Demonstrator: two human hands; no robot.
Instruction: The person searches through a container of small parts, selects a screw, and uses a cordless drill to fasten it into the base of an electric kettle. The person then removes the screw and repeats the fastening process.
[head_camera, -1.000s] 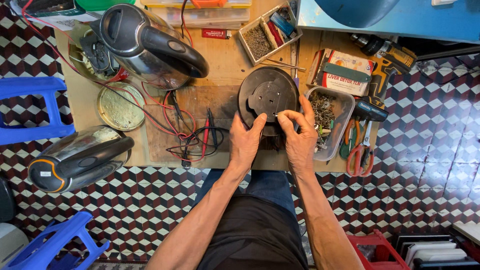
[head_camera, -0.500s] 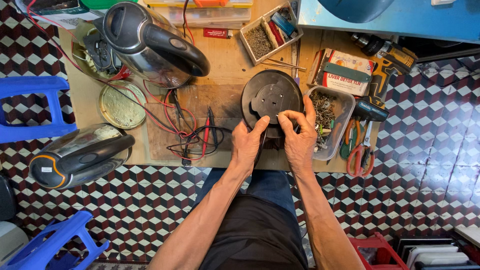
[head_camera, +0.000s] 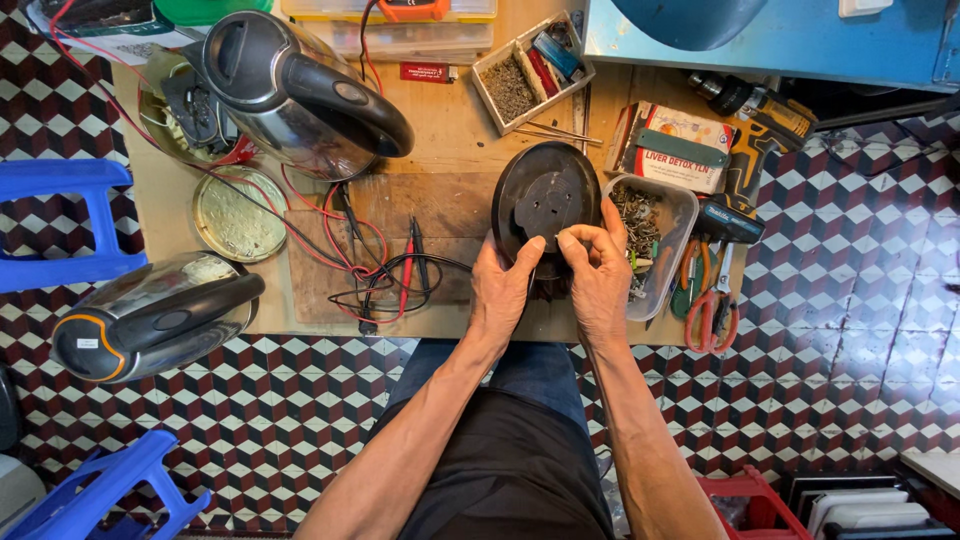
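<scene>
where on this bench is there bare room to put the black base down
Bare wood lies between the upright kettle and the screw box. The wooden board left of the black base is partly bare; red and black leads crowd its lower part.

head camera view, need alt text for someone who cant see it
Both hands, left hand and right hand, grip a round black kettle base over a cluttered wooden workbench. A steel electric kettle stands upper left; a plastic tray of screws sits beside the right hand.
</scene>
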